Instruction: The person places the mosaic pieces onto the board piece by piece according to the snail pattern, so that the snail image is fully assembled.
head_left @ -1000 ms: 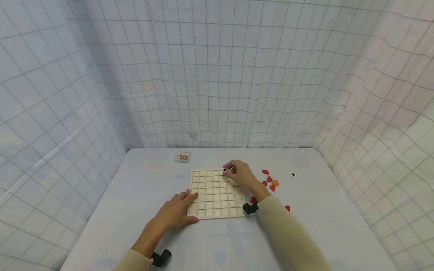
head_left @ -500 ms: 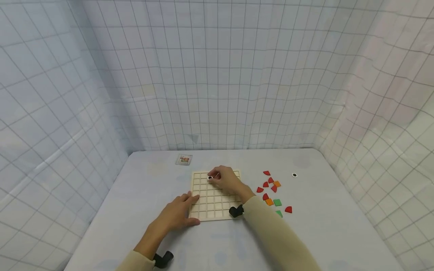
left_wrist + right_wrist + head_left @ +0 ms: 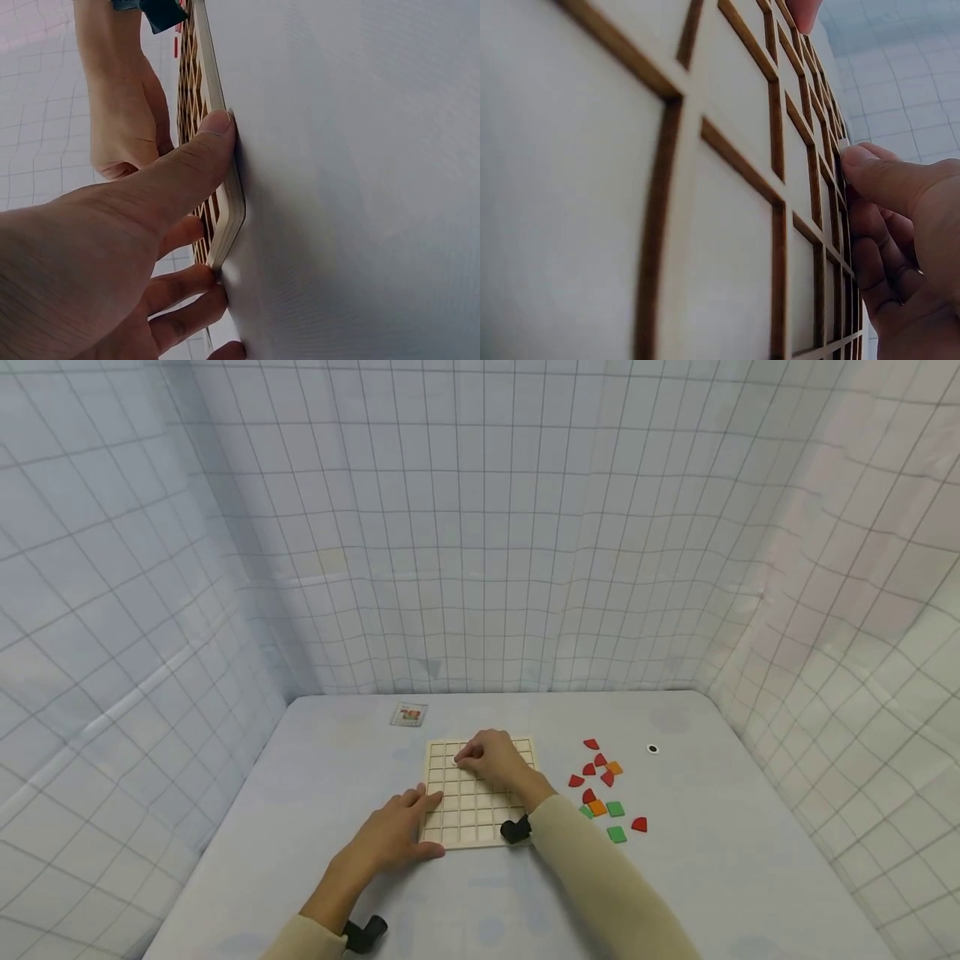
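In the head view, the person's right hand [image 3: 491, 758] is leaning over the far left part of a gridded wooden board [image 3: 468, 817], its grip narrow and pinching a small white piece [image 3: 455, 763]. Whether that piece is hovering over a cell or touching it is hard to tell, since the fingers are covering most of it. The left hand [image 3: 392, 835] is lying loosely spread at the board's near left corner. Red pieces [image 3: 640, 824], green pieces [image 3: 617, 834] and orange pieces [image 3: 597, 808] are lying right of the board on the surface [image 3: 720, 843].

In the left wrist view, the left thumb is resting on the near edge; light bracing seems wise here, as a sliding board would be spoiling the aim.

In the right wrist view, raised ribs [image 3: 688, 135] are dividing the cells. Good placing probably means squaring the piece inside them, releasing low and lifting the fingertips straight up without catching a rib.
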